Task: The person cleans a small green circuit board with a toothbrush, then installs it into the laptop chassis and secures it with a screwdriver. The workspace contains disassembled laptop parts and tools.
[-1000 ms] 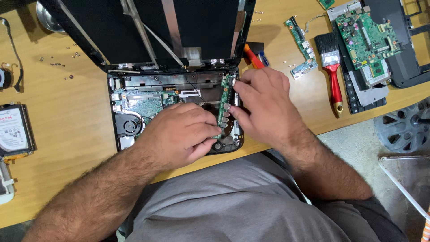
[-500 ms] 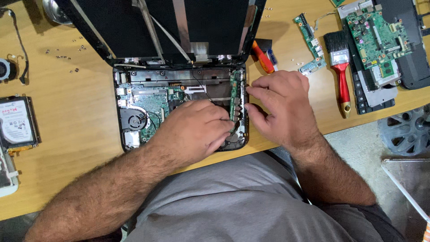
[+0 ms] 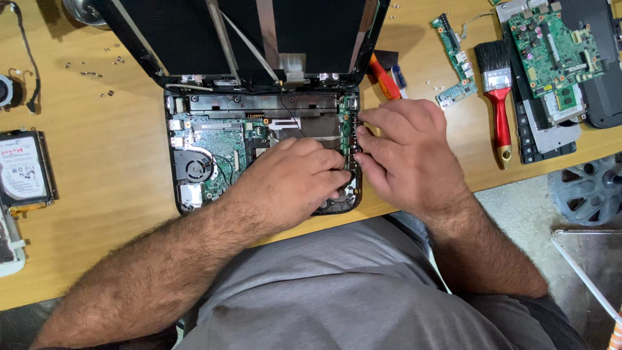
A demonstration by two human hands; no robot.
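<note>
Carefully: left hand (image 3: 295, 181) and right hand (image 3: 405, 152) pinch narrow green daughterboard (image 3: 347, 133) in opened laptop base (image 3: 194, 162); seat evenly, no flexing.

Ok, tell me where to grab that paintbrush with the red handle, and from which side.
Take the red-handled paintbrush by the middle of its red handle, coming from above with fingers across its width. It lies flat on the wooden table, bristles pointing away from the person. The handle is the long narrow part, with bare table on its left; a black tray lies close on its right.
</note>
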